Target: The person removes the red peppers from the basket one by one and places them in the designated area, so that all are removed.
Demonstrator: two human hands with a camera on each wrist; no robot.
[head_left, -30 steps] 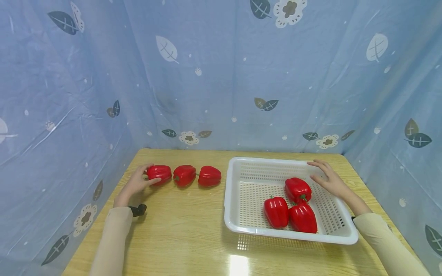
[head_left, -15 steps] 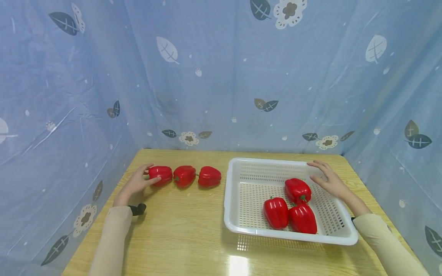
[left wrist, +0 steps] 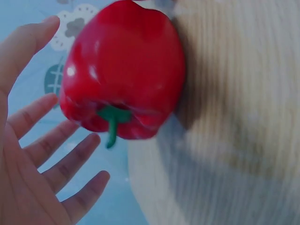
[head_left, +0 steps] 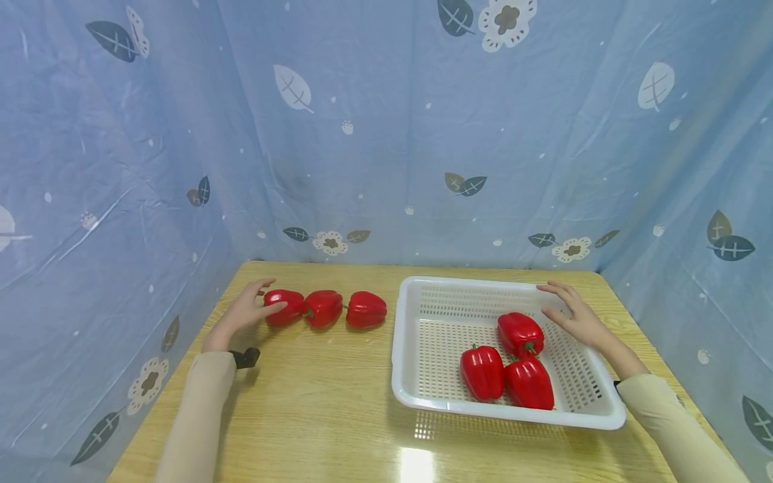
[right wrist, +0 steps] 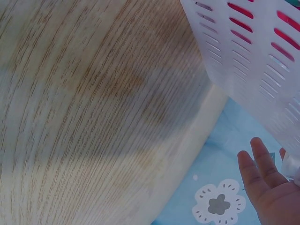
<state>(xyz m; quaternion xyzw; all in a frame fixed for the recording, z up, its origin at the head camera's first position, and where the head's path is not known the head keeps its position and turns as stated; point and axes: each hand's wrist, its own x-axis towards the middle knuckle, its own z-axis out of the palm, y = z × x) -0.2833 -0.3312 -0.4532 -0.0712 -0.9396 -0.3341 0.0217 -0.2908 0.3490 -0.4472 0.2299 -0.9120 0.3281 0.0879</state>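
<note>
In the head view, my left hand (head_left: 243, 314) is at the left end of a row of red bell peppers. Its fingers are spread beside the leftmost bell pepper (head_left: 285, 308), not curled round it. The left wrist view shows that pepper (left wrist: 126, 65) lying on its side, green stem towards the fingers. A middle bell pepper (head_left: 323, 309) lies close against it, and another bell pepper (head_left: 366, 310) ends the row. My right hand (head_left: 576, 318) is loosely spread at the right rim of a white plastic basket (head_left: 406, 335), holding nothing; whether it touches the rim is unclear.
Inside the basket lie three red bell peppers: one at the back (head_left: 521, 333), one at the front left (head_left: 482, 373) and one at the front right (head_left: 529, 384). Blue patterned curtains (head_left: 374, 134) border the wooden table (head_left: 314, 402) at the back and sides.
The leftmost bell pepper has shifted slightly right, up to the middle one. My left hand has moved a little right, its fingers now more apart from the pepper. My right hand stays put.
</note>
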